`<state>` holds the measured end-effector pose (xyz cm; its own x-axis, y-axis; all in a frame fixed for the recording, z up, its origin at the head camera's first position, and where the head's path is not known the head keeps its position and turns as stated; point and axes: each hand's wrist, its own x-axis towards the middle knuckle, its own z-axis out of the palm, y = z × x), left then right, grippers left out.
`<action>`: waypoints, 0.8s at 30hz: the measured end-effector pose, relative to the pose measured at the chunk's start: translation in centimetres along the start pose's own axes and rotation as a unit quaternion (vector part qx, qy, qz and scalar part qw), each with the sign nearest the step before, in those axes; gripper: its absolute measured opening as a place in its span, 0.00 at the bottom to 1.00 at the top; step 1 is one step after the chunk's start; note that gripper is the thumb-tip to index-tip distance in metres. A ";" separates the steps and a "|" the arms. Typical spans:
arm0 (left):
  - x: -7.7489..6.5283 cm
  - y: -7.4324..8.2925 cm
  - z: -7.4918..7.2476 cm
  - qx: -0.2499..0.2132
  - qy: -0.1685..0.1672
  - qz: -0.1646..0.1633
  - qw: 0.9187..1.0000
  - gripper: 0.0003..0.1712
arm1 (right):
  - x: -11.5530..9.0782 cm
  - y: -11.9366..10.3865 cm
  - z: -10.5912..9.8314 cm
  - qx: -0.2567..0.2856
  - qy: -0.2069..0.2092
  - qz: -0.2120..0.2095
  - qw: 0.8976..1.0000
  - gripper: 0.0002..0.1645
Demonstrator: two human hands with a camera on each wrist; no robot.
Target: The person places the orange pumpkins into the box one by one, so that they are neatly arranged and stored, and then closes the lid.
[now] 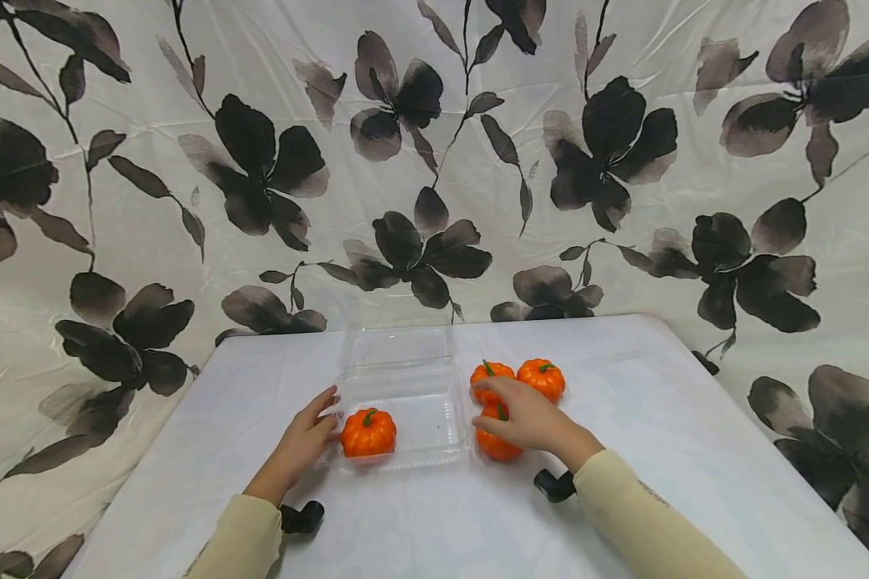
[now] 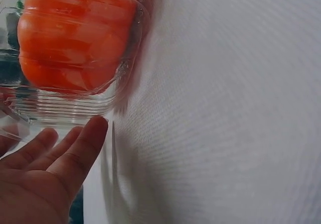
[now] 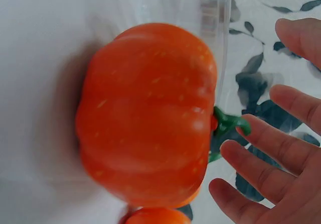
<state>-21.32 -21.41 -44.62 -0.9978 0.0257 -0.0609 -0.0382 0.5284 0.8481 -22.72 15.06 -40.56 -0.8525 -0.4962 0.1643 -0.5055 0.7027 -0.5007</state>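
Observation:
A clear plastic clamshell box (image 1: 426,418) lies with its lid (image 1: 398,349) folded back. One small orange pumpkin (image 1: 368,433) with a green stem sits in its left front part. My left hand (image 1: 302,441) is at the box's left side, its fingertips close against the ridged wall; whether they touch is hard to tell. Over a front pumpkin (image 1: 500,445) to the right of the box hovers my right hand (image 1: 525,414), fingers spread and holding nothing. In the right wrist view, those fingertips are near the green stem (image 3: 231,122). Two more pumpkins (image 1: 541,379) stand just behind, one partly hidden by the hand.
A white cloth covers the table (image 1: 434,523). Behind it hangs a white curtain (image 1: 507,265) with dark flowers. Black camera mounts (image 1: 554,486) stick out at both wrists, below the cream sleeves.

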 end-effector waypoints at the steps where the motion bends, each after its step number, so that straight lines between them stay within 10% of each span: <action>1: 0.0 0.0 0.0 0.002 0.000 0.000 1.000 0.35 | -0.1 0.1 0.0 0.003 -0.001 0.000 1.000 0.29; 24: 0.0 0.1 0.2 0.001 0.003 0.000 1.000 0.35 | -1.8 2.4 0.3 0.022 -0.004 0.054 0.998 0.41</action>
<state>-21.27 -21.17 -44.69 -0.9981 0.0196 -0.0580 -0.0388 0.5296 0.8474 -22.41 17.49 -42.36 -0.9005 -0.4231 0.1004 -0.4041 0.7290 -0.5525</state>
